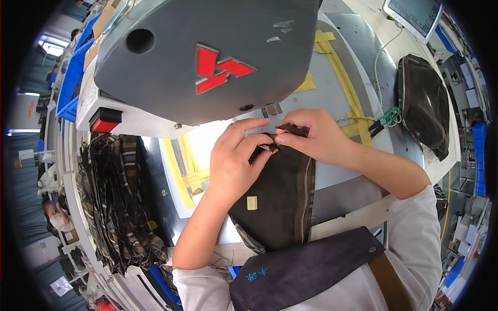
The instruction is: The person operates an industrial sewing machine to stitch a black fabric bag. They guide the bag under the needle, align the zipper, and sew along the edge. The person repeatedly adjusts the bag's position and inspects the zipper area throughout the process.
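A dark brown fabric piece point(275, 197) hangs between my hands over the table's near edge. A metal zipper runs down its right side, and a small pale yellow patch point(252, 202) sits on its left part. My left hand point(236, 155) pinches the upper left edge between thumb and fingers. My right hand point(316, 137) pinches the top edge close beside it, with a folded dark flap showing above the thumb. Both hands are just below the grey head of a sewing machine point(207, 52); its small metal foot point(271, 109) is right above them.
At the left lies a pile of plaid and dark fabric pieces point(122, 202). Yellow tape point(342, 72) marks the work plate. Green-handled thread snips point(386, 119) on a cord lie right, near a dark fabric pouch point(423, 106). A screen point(415, 15) stands at the far right.
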Tool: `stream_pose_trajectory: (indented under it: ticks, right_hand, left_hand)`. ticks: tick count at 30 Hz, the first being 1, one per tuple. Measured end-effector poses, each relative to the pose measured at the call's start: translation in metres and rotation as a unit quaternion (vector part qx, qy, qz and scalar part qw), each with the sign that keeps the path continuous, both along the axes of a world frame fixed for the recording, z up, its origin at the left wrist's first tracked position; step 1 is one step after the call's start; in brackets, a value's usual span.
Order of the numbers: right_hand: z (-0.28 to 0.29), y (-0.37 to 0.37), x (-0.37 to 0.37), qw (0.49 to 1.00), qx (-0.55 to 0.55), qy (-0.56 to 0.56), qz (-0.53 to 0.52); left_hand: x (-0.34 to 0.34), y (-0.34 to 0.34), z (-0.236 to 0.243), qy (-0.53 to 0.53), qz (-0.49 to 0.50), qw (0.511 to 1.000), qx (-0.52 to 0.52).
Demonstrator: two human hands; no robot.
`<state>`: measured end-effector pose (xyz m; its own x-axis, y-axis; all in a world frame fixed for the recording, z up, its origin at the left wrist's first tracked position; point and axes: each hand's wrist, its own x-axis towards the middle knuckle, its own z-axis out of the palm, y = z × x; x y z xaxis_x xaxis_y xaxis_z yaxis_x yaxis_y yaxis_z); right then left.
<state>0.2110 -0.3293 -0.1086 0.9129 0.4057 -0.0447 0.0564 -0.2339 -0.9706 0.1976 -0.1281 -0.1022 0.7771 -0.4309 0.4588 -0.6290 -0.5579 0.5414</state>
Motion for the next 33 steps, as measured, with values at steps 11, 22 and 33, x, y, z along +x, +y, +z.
stream_pose_trajectory:
  ticks: [11, 22, 33]
  right_hand:
    - [0.001, 0.000, 0.000, 0.999, -0.013, 0.022, 0.029]
    - [-0.007, 0.002, 0.007, 0.996, 0.044, 0.073, -0.028]
    - [0.006, 0.001, 0.006, 0.994, -0.079, 0.049, 0.055]
  left_hand:
    - [0.000, 0.005, 0.004, 0.094, 0.000, 0.996, -0.003]
    - [-0.002, 0.004, 0.003, 0.103, -0.005, 0.995, -0.008]
    - [0.000, 0.003, 0.006, 0.115, -0.016, 0.993, -0.008]
